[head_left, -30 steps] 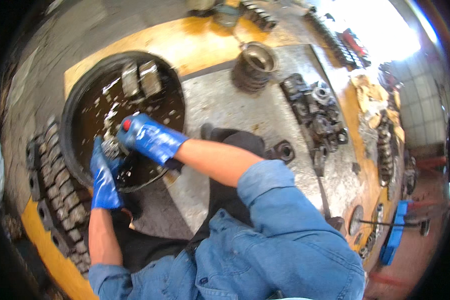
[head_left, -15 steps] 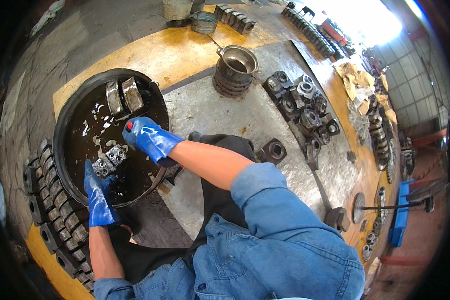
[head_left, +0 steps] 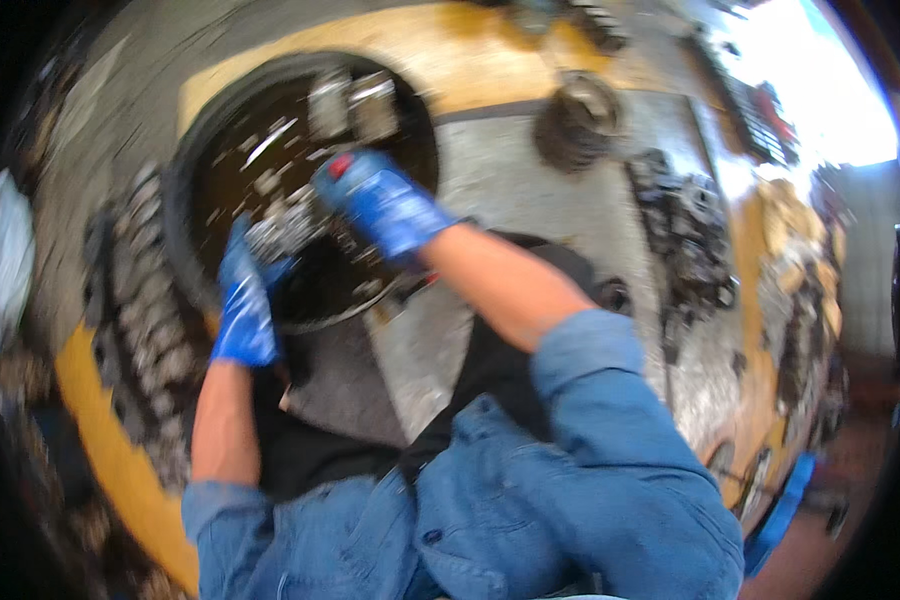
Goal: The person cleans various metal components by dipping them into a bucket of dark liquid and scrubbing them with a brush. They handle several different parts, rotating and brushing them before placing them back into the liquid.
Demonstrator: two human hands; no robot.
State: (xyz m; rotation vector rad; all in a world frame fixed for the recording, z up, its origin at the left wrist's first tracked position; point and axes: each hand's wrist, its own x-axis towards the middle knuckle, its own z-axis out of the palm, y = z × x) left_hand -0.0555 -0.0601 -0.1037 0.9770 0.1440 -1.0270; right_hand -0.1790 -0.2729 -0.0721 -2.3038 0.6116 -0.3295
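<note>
A wide black basin (head_left: 178, 215) holds dark, oily liquid. Over it, my left hand (head_left: 248, 300), in a blue rubber glove, grips a grey metal block (head_left: 285, 228), which had holes in its face in the sharper earlier frame. My right hand (head_left: 375, 200), gloved alike, is closed at the block's upper right. A red end (head_left: 340, 165) of what looks like a tool handle pokes out of that fist; the tool's working end cannot be made out. Two curved metal pieces (head_left: 374, 108) rest inside the basin's far side. Motion blurs the whole picture.
Rows of dark metal parts (head_left: 155, 310) line the floor left of the basin. A metal pot (head_left: 578, 120) stands on the grey sheet (head_left: 500, 160) to the right. Beyond it lies a cluster of dark metal parts (head_left: 685, 230). Crumpled brown paper (head_left: 782, 215) lies farther right.
The view has swung, so the basin and both hands appear higher and farther right. Both hands keep their holds, and the block still lies between them.
</note>
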